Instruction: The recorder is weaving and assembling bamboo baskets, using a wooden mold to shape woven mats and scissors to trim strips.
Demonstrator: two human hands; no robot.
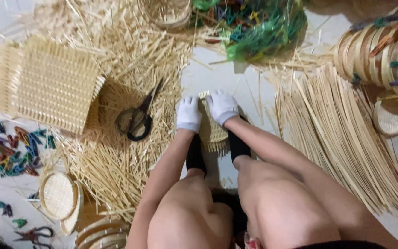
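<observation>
Two gloved hands meet at frame centre on one small woven mat (212, 133).

Far left: scattered plastic clips (17, 147), mixed colours, on the floor. Above them, upper left, a square woven panel (47, 83) with fringe ends sticking out. Lower left: small round woven trays (60, 196), stacked.

Left of centre: big heap of cut bamboo slivers (125, 69), with black-handled scissors (137, 121) lying on it, blades pointing to upper right. Scissors sit just beside the left hand, on its outer side; not touched.

Centre: left hand (189, 114) in a white glove, fingers curled down over the mat's left edge. Right hand (222, 107), also white-gloved, closed over the mat's top right corner. Both look like grips on the mat, but the gloves hide the fingertips, so the exact pinch is unclear. The mat lies between the hands and runs down-frame from them toward the knees, long axis roughly vertical in frame, loose fringe at its lower end. Both hands equally near; each has one side.

Top centre: a green mesh bag (266, 30) of clips.

Right: a fan of long bamboo strips (342, 138) running upper left to lower right. Upper right: round bamboo rims (378, 53) stacked on edge, clips on them.
</observation>
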